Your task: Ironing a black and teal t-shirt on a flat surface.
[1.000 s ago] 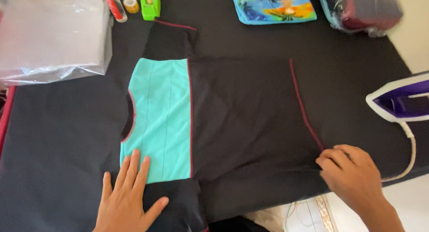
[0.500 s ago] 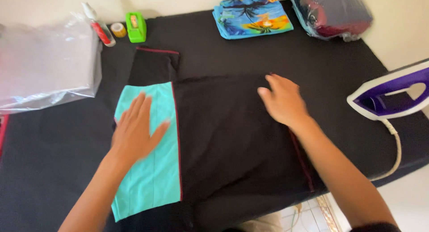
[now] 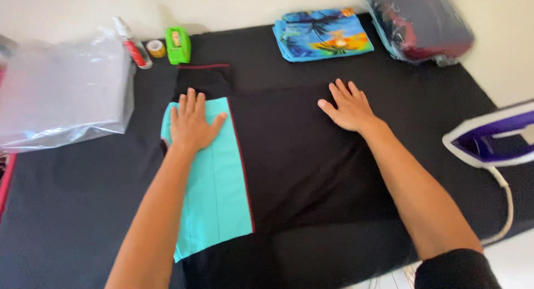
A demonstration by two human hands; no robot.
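A black shirt (image 3: 300,155) with a turquoise panel (image 3: 214,194) and red piping lies flat on the black-covered table (image 3: 72,211). My left hand (image 3: 192,122) presses palm-down, fingers spread, on the top of the turquoise panel near the sleeve (image 3: 203,80). My right hand (image 3: 347,106) lies flat with fingers apart on the black body of the shirt near its far edge. Neither hand holds anything.
A purple-and-white iron (image 3: 492,136) with its cord stands at the right edge. Clear plastic bags (image 3: 61,94) lie at the far left. A green tape dispenser (image 3: 178,44), a tape roll (image 3: 156,48), a spray bottle (image 3: 133,44), a folded blue printed cloth (image 3: 322,36) and a bagged dark garment (image 3: 420,22) line the back.
Both hands have slid away from me across the shirt, from its near edge to its far part. The fabric looks flatter.
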